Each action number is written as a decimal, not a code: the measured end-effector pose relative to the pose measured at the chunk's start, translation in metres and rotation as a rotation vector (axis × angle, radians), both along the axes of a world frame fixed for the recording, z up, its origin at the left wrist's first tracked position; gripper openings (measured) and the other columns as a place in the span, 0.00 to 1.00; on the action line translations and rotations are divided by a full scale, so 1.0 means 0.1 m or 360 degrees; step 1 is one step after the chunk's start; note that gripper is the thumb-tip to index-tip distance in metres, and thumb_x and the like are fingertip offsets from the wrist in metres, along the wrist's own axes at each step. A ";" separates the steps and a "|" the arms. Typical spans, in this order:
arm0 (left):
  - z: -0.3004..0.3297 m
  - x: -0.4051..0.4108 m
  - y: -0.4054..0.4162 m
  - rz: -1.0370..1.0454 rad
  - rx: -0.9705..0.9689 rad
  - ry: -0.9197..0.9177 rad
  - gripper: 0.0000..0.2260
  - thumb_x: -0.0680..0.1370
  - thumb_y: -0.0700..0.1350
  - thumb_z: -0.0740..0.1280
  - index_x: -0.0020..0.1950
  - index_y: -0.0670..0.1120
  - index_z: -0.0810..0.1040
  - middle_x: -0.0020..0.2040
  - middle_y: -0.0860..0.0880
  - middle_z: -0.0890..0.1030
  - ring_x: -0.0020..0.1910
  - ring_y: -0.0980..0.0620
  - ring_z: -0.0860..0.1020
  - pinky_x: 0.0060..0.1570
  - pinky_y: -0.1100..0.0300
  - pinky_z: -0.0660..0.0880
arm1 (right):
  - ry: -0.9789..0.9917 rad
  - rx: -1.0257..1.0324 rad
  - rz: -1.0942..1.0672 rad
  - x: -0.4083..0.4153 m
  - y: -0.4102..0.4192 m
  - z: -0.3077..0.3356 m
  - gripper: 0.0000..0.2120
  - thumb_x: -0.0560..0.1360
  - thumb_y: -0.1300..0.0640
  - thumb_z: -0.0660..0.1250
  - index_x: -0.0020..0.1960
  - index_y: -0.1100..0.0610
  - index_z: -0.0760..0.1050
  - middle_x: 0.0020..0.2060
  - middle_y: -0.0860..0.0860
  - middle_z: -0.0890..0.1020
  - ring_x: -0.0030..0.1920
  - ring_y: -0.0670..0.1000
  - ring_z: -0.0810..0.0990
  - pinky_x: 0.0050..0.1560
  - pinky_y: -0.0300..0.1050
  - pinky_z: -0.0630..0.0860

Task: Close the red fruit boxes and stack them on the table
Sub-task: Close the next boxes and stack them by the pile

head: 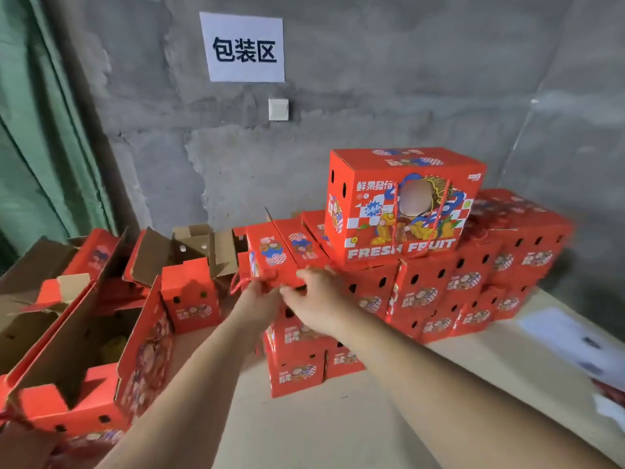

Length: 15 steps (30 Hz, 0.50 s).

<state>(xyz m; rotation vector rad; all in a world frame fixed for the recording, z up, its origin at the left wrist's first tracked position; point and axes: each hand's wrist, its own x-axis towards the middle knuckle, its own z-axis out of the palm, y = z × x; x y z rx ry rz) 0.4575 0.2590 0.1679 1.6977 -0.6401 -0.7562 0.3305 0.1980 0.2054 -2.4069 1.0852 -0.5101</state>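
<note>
Dim, flat light — soft shadows, wide-angle bending at the edges, motion blur right and bottom-left.

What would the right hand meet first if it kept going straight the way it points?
The right hand already touches the closed red box atop the stack; pushed further, it would probably meet the big FRESH FRUIT box behind, though depth is unclear.

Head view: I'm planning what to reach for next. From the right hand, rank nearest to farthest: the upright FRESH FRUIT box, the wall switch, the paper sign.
1. FRESH FRUIT box: up and right of the right hand, atop the stack.
2. Wall switch: above, on the concrete wall.
3. Paper sign: highest on the wall, upper left.
</note>
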 end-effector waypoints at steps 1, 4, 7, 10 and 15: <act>-0.11 -0.03 -0.04 -0.0021 0.0023 -0.0048 0.11 0.84 0.47 0.66 0.65 0.47 0.77 0.54 0.47 0.86 0.53 0.46 0.84 0.57 0.44 0.82 | 0.0261 -0.0145 0.0062 0.04 0.03 -0.13 0.28 0.83 0.43 0.57 0.79 0.57 0.65 0.79 0.56 0.64 0.79 0.58 0.59 0.79 0.55 0.55; -0.24 -0.06 0.02 -0.0029 -0.0098 -0.0141 0.13 0.85 0.53 0.64 0.66 0.50 0.76 0.59 0.49 0.84 0.58 0.46 0.83 0.62 0.40 0.78 | 0.0449 -0.0260 0.0212 0.02 0.04 -0.38 0.37 0.82 0.46 0.59 0.84 0.55 0.44 0.84 0.53 0.42 0.83 0.57 0.38 0.81 0.63 0.43; -0.23 -0.11 0.10 -0.0018 -0.0253 -0.0147 0.12 0.85 0.52 0.63 0.67 0.52 0.77 0.61 0.52 0.84 0.61 0.50 0.82 0.62 0.45 0.78 | 0.0376 -0.0223 0.0367 -0.14 0.05 -0.47 0.45 0.80 0.49 0.64 0.83 0.46 0.35 0.81 0.48 0.31 0.79 0.53 0.25 0.81 0.60 0.36; -0.16 -0.36 0.07 0.0277 -0.0312 -0.0035 0.12 0.85 0.49 0.64 0.68 0.49 0.76 0.61 0.49 0.83 0.61 0.46 0.81 0.63 0.43 0.76 | 0.0221 -0.0163 0.0362 -0.32 0.06 -0.51 0.45 0.80 0.53 0.66 0.83 0.43 0.37 0.81 0.47 0.30 0.79 0.52 0.24 0.80 0.55 0.36; -0.16 -1.02 0.02 0.0470 -0.0333 -0.0135 0.34 0.78 0.54 0.71 0.80 0.49 0.63 0.78 0.43 0.67 0.79 0.42 0.63 0.77 0.42 0.63 | 0.0105 -0.0112 0.0265 -0.59 0.03 -0.56 0.47 0.78 0.53 0.71 0.84 0.47 0.41 0.82 0.47 0.32 0.80 0.51 0.27 0.78 0.51 0.36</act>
